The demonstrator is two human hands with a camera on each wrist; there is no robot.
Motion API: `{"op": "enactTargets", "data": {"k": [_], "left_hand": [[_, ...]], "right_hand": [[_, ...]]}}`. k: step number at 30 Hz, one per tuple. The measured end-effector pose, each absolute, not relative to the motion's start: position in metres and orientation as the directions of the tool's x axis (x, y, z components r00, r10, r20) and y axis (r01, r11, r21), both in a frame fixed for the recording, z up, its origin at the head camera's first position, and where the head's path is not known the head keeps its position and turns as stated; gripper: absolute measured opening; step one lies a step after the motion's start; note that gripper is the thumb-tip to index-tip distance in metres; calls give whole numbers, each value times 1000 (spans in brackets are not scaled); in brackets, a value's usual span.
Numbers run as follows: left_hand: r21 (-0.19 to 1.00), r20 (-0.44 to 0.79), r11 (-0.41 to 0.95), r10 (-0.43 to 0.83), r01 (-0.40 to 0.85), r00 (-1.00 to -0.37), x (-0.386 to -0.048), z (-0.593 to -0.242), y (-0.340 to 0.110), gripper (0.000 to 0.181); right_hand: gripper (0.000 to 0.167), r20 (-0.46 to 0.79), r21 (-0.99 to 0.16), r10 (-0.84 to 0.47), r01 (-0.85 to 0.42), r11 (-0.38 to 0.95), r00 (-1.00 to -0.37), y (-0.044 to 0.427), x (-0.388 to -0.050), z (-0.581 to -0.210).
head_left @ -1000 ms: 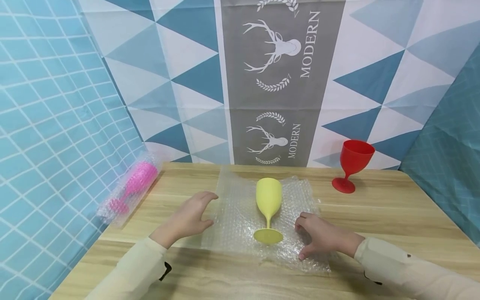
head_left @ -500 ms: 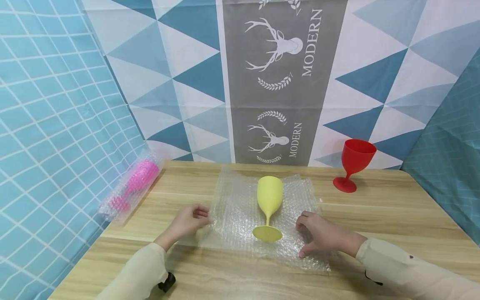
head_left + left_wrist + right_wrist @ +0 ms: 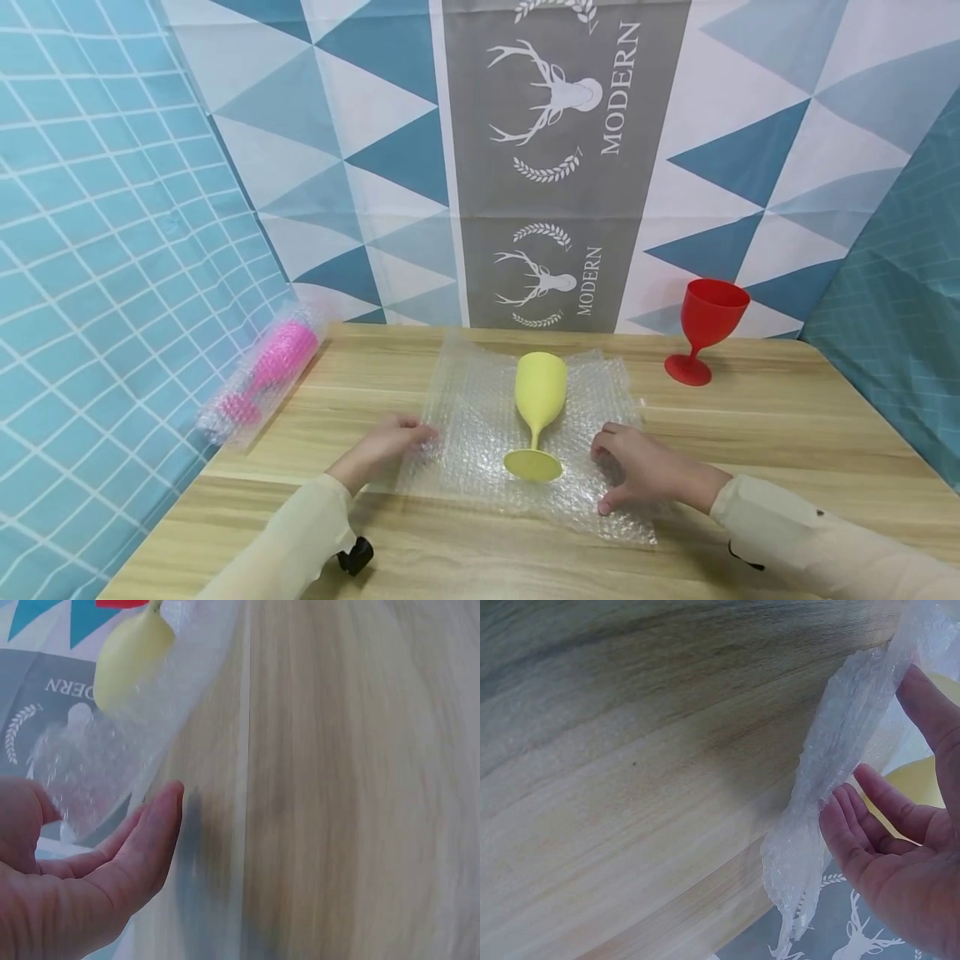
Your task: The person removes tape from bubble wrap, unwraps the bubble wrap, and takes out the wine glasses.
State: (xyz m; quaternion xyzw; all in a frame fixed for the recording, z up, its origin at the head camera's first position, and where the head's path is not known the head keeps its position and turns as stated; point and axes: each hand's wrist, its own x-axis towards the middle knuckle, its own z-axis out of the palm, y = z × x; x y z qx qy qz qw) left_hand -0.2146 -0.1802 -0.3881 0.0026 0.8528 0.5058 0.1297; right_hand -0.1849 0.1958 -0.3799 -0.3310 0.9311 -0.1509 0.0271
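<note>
A yellow plastic goblet (image 3: pixel 541 392) lies on a sheet of bubble wrap (image 3: pixel 472 417), its base toward me. At the sheet's left edge is my left hand (image 3: pixel 386 450). In the left wrist view its thumb and fingers (image 3: pixel 154 840) stand apart, with the wrap's edge beside them. My right hand (image 3: pixel 652 468) rests on the sheet's right side, thumb and fingers spread. The right wrist view shows those fingertips (image 3: pixel 840 817) touching the crumpled wrap edge (image 3: pixel 810 802). Part of the goblet is hidden behind the right hand there.
A red goblet (image 3: pixel 708 321) stands upright at the back right of the wooden table (image 3: pixel 765 433). Along the left edge lies a pink goblet (image 3: pixel 285 354) rolled in bubble wrap. Patterned cloth (image 3: pixel 390 150) hangs behind the table.
My left hand has come down and closer to the sheet's left edge, its fingers now reaching over it. The right hand stays in place. The goblet's base has shifted very slightly left.
</note>
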Motion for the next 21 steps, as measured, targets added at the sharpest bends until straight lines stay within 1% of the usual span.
{"op": "enactTargets", "data": {"k": [6, 9, 12, 17, 21], "left_hand": [[929, -279, 316, 267, -190, -922, -213, -389, -178, 29], [945, -302, 227, 331, -235, -894, -214, -390, -181, 33], [948, -317, 131, 390, -289, -865, -216, -391, -186, 38], [932, -334, 20, 431, -361, -838, -218, -392, -191, 39], [925, -340, -4, 436, -379, -833, -216, -391, -193, 40]], "right_hand": [[59, 39, -324, -616, -593, 737, -787, 196, -183, -377], [59, 29, -331, -613, -586, 739, -790, 196, -182, -376], [58, 56, -320, -627, -609, 726, -777, 196, -182, -376], [59, 96, -290, -650, -646, 706, -754, 196, -183, -377], [56, 84, -278, -651, -645, 712, -755, 198, -186, -377]]}}
